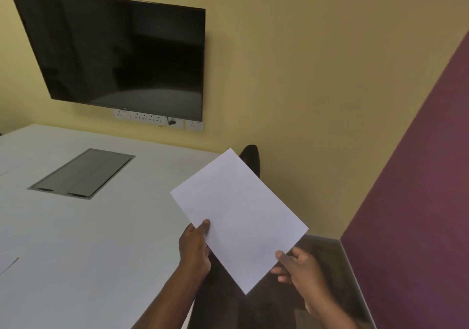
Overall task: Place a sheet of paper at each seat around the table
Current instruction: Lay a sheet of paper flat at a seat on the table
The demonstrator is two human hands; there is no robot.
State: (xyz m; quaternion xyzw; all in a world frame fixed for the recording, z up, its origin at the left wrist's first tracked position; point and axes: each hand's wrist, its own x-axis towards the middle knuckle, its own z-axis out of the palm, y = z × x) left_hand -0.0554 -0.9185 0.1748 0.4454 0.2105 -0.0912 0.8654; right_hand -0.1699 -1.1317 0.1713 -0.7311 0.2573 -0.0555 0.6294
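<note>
I hold a white sheet of paper [238,217] in the air beside the right edge of the white table [106,239]. My left hand [194,248] pinches its left edge with the thumb on top. My right hand [295,269] grips its lower right edge. The paper may be more than one sheet; I cannot tell. A black chair back [251,157] shows just beyond the paper, at the table's far right corner. Another sheet [9,262] lies at the table's left edge, mostly cut off.
A grey cable hatch [81,173] is set into the tabletop. A dark wall screen [121,51] hangs above wall sockets [157,120] on the yellow wall. A purple wall [418,214] stands close on the right, with dark floor [327,257] between it and the table.
</note>
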